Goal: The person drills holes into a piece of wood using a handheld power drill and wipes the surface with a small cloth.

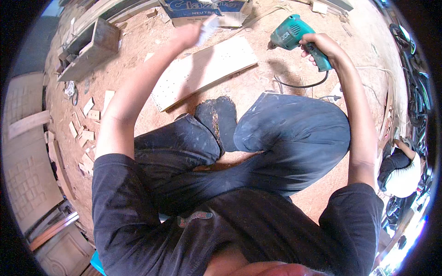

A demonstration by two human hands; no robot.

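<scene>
My right hand (322, 48) grips the handle of a teal electric drill (294, 34), held above the sawdust floor at the upper right, its black cord (301, 85) trailing down. My left hand (191, 33) is stretched forward over a long pale wooden board (205, 69) and holds a small white object (208, 25), blurred by motion. The board lies flat on the floor just beyond my crossed legs in dark trousers (258, 142) and black socks (218, 117).
Wood offcuts (85, 133) are scattered on the left. An open wooden box (90, 48) lies at upper left and a cardboard box (207, 11) at the top. Another person (400, 172) crouches at the right edge, near parked bicycles (414, 69).
</scene>
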